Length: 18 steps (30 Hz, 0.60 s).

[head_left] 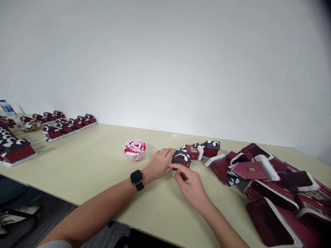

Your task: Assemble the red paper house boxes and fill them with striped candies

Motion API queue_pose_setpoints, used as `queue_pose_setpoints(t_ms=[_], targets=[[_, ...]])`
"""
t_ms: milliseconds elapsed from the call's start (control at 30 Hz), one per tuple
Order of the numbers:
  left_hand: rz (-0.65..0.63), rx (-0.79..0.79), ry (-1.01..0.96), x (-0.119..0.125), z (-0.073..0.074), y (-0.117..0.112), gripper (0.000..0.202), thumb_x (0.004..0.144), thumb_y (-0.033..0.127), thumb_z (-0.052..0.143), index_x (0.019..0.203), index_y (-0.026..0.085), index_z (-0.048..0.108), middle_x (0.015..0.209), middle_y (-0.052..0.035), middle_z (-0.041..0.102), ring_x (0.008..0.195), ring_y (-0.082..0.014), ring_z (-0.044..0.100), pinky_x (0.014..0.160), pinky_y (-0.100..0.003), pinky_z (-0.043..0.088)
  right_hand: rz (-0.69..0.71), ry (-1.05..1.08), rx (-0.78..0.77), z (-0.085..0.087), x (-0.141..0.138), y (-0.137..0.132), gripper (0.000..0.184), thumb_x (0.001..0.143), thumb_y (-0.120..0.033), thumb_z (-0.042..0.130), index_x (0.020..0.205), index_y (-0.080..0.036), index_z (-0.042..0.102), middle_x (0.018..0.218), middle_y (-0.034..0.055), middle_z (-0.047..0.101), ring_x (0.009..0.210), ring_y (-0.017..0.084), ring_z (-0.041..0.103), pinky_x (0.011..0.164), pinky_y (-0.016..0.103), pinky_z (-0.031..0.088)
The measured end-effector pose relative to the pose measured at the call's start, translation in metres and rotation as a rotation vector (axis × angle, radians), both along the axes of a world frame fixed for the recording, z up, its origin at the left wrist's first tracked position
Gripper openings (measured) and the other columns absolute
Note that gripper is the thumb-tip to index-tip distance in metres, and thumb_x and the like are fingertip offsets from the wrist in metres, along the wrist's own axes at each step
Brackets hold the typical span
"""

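A small dark-red cardboard house (181, 160) with a grey, white-trimmed roof stands at the middle of the pale table (85, 168). My left hand (158, 164) grips it from the left, fingertips against its roof edge. My right hand (190, 186) pinches its lower front, and the fingers hide part of that side. A black smartwatch (137, 179) sits on my left wrist. Just behind the house are two similar houses (196, 152), touching each other.
Flat and part-folded red house pieces (249, 170) are heaped at the right. A bowl of red-and-white strips (134, 150) stands left of my hands. Rows of small houses (68, 124) line the far left, near a water bottle (7, 109). A white wall (165, 69) backs the table.
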<state>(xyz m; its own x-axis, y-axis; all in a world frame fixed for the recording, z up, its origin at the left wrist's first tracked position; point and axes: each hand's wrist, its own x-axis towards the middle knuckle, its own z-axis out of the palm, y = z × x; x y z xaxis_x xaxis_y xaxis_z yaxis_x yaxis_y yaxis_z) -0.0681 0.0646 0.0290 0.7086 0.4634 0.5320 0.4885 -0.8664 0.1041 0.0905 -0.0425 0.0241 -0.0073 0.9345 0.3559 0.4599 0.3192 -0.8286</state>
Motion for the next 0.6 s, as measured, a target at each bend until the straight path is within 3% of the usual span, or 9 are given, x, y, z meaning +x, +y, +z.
queue_pose_setpoints(t_ms=[67,167,267,367,467,600], targets=[[0.019,0.036,0.053,0.001,0.000,0.000,0.053,0.104,0.034,0.051,0.152,0.016,0.038,0.146,-0.0163,0.055,0.129,-0.0299,0.054,0.105,-0.045,0.048,0.132,0.099,-0.158,0.005,-0.009,-0.002,0.043,0.096,-0.038,0.052,0.127,-0.017,0.073,0.067,-0.0022,0.051,0.060,0.015,0.044,0.059,0.028,0.036],[0.072,0.050,0.125,0.004,0.001,0.000,0.057,0.103,0.037,0.052,0.154,0.015,0.037,0.146,-0.0160,0.056,0.128,-0.0310,0.056,0.100,-0.044,0.049,0.301,0.124,-0.278,0.014,-0.029,-0.002,0.049,0.093,-0.029,0.052,0.136,-0.015,0.069,0.064,-0.0054,0.042,0.059,0.012,0.035,0.058,0.025,0.032],[0.092,0.024,0.159,0.006,0.003,-0.003,0.061,0.101,0.035,0.056,0.156,0.015,0.035,0.146,-0.0164,0.056,0.126,-0.0327,0.056,0.100,-0.044,0.048,0.447,-0.002,-0.226,0.020,-0.053,0.002,0.054,0.089,-0.018,0.050,0.140,-0.023,0.067,0.063,-0.0067,0.041,0.059,0.011,0.031,0.055,0.024,0.026],[0.047,-0.005,0.136,0.004,0.005,-0.006,0.065,0.101,0.034,0.055,0.159,0.015,0.032,0.148,-0.0163,0.055,0.126,-0.0338,0.056,0.100,-0.045,0.048,0.485,-0.091,-0.136,0.020,-0.074,0.007,0.043,0.087,-0.013,0.051,0.118,-0.021,0.079,0.058,-0.0069,0.044,0.058,0.011,0.030,0.056,0.025,0.027],[0.023,-0.019,0.117,0.002,0.004,-0.008,0.068,0.101,0.033,0.054,0.161,0.016,0.028,0.150,-0.0150,0.053,0.128,-0.0342,0.056,0.101,-0.046,0.048,0.466,-0.151,-0.098,0.021,-0.084,0.010,0.031,0.087,-0.012,0.052,0.093,-0.017,0.082,0.058,-0.0038,0.056,0.056,0.013,0.037,0.058,0.027,0.033],[0.029,-0.066,0.078,0.005,0.003,-0.006,0.062,0.101,0.030,0.054,0.157,0.015,0.033,0.151,-0.0143,0.052,0.132,-0.0323,0.054,0.107,-0.047,0.047,0.369,-0.337,0.126,0.035,-0.068,0.014,0.032,0.085,-0.008,0.052,0.093,-0.019,0.081,0.089,0.0047,0.077,0.077,0.021,0.064,0.073,0.032,0.048]])
